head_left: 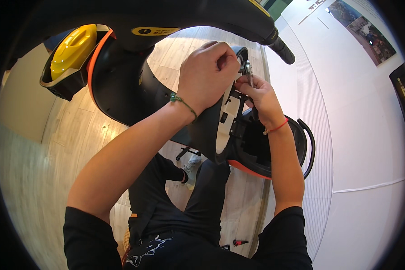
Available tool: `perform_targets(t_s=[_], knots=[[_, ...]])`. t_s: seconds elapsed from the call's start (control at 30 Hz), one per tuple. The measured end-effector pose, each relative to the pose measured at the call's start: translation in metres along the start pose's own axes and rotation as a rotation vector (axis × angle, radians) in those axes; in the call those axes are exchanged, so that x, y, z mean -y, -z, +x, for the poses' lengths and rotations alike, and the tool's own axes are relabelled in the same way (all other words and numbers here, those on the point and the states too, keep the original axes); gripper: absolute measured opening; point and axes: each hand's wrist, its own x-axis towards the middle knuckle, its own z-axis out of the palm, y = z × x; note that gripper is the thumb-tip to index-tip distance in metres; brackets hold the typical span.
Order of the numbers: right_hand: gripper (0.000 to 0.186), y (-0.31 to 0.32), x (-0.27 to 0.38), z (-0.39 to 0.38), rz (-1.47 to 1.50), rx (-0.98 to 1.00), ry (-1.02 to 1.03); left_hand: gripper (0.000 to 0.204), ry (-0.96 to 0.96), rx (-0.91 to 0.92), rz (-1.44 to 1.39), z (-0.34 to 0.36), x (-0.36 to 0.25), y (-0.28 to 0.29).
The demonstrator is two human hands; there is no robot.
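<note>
An electric scooter's seat [198, 135] is tipped up in front of me, its cream underside [226, 119] facing right. My left hand [209, 69] is closed at the seat's upper end, its fingers curled; what they grip, if anything, is hidden. Just right of it, my right hand [263, 96] holds a silver ratchet wrench [249, 72] with a dark lower part. The wrench head rests near the seat's upper end, by the hinge area. Below the right hand opens the black storage compartment [252, 146].
A black handlebar grip [281, 47] juts out at the upper right. On the left a yellow helmet [74, 49] sits in the black basket [67, 87]. A white wall panel [364, 135] stands to the right. A small red-and-black object [240, 242] lies on the wooden floor [85, 135].
</note>
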Motion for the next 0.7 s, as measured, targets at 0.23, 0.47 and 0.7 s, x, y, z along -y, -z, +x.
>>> perform_targets(t_s=[0.23,0.47,0.7], knots=[[0.029,0.009,-0.002,0.000,0.048,0.012,-0.017,0.012,0.015,0.009,-0.002,0.000,0.001,0.000],[0.019,0.017,-0.034,-0.043,0.076,-0.224,-0.032,0.013,0.006,0.004,-0.015,0.000,0.009,0.006],[0.017,-0.023,-0.110,-0.151,0.443,-0.228,-0.213,0.013,-0.038,0.020,-0.035,0.002,0.020,0.006]])
